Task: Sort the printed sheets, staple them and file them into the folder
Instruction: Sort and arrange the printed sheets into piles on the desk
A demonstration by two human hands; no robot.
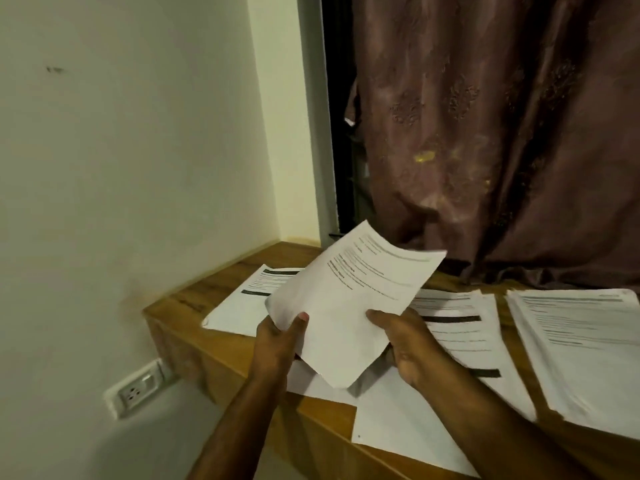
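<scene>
Both of my hands hold a small bundle of printed sheets (349, 299) tilted up above the wooden table (194, 306). My left hand (277, 344) grips the bundle's lower left edge, thumb on top. My right hand (405, 344) grips its right edge, fingers hidden behind the paper. Under the bundle lie more printed sheets: a stack at the far left (242, 303), a stack with black bars (464, 337) in the middle, a thicker pile (581, 344) at the right, and a blank sheet (398, 420) overhanging the front edge. No stapler or folder is in view.
A pale wall with a socket plate (138, 389) stands to the left of the table. A brown curtain (485, 133) hangs behind it, over a dark window gap. The table's left front corner (149, 311) juts out toward me.
</scene>
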